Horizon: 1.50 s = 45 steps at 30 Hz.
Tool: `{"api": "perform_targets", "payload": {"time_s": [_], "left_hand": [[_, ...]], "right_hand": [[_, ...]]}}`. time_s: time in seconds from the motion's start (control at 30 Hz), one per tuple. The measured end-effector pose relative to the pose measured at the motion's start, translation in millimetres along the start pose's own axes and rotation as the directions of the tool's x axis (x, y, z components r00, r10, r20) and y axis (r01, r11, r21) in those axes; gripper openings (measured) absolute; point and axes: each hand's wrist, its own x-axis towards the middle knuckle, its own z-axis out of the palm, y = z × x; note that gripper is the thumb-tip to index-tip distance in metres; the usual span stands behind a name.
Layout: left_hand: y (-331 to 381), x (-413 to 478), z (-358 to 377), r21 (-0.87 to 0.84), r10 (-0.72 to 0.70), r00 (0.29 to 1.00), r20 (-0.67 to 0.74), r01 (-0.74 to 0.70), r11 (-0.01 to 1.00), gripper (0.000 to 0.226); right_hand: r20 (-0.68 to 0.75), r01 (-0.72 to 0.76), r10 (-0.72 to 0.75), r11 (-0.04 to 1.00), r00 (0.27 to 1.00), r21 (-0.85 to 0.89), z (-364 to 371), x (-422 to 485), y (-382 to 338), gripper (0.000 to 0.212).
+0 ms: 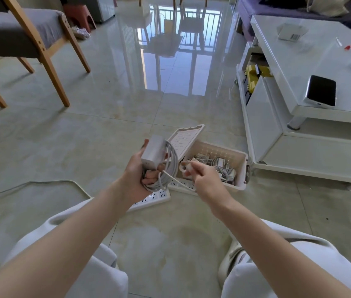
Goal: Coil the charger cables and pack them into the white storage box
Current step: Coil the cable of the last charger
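My left hand [137, 173] grips a white charger brick [153, 152] together with several loops of its grey cable [171, 166] hanging beside it. My right hand [202, 176] pinches the free end of that cable [186, 167] just right of the coil. Behind both hands, on the floor, stands the white storage box [242, 166] with its lid [186, 136] tilted open at the left. Several coiled chargers and cables [219, 165] lie inside it.
A white power strip [155, 196] lies on the tile floor under my left hand, its cord [41, 183] running off left. A white coffee table [299, 67] with a phone [322, 90] stands at the right. A wooden chair [30, 39] is at the back left.
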Motion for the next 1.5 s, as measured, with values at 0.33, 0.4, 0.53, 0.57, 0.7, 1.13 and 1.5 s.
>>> {"api": "perform_targets", "payload": {"time_s": [0.33,0.4,0.53,0.57,0.7,1.13,1.5], "left_hand": [[-2,-2,4,0.067,-0.063,0.997,0.033,0.061,0.996,0.057],[-3,-1,4,0.07,-0.066,0.998,0.023,0.064,0.995,0.058],[-6,2,4,0.055,-0.066,0.998,-0.012,0.066,0.996,0.057],[-6,3,4,0.056,-0.061,0.998,-0.024,0.062,0.996,0.056],[-4,9,1,0.019,-0.041,0.996,-0.074,0.043,0.999,0.055],[-4,13,-3,0.037,-0.154,0.988,-0.027,0.155,0.987,0.053],[-7,10,2,0.016,-0.168,0.986,-0.001,0.168,0.986,0.056]], "right_hand": [[0.249,-0.287,0.158,0.693,0.956,0.661,7,-1,-7,0.01],[0.291,-0.33,0.167,0.612,0.942,0.719,8,0,-5,0.014],[0.333,-0.374,0.175,0.515,0.927,0.771,7,-2,-10,0.026],[0.339,-0.386,0.186,0.485,0.922,0.785,7,-2,-11,0.028],[0.349,-0.408,0.213,0.407,0.912,0.817,5,-4,-12,0.03],[0.008,-0.085,0.089,0.919,0.996,0.385,4,6,-4,0.047],[-0.049,-0.086,0.156,0.75,0.987,0.656,14,3,-8,0.048]]}}
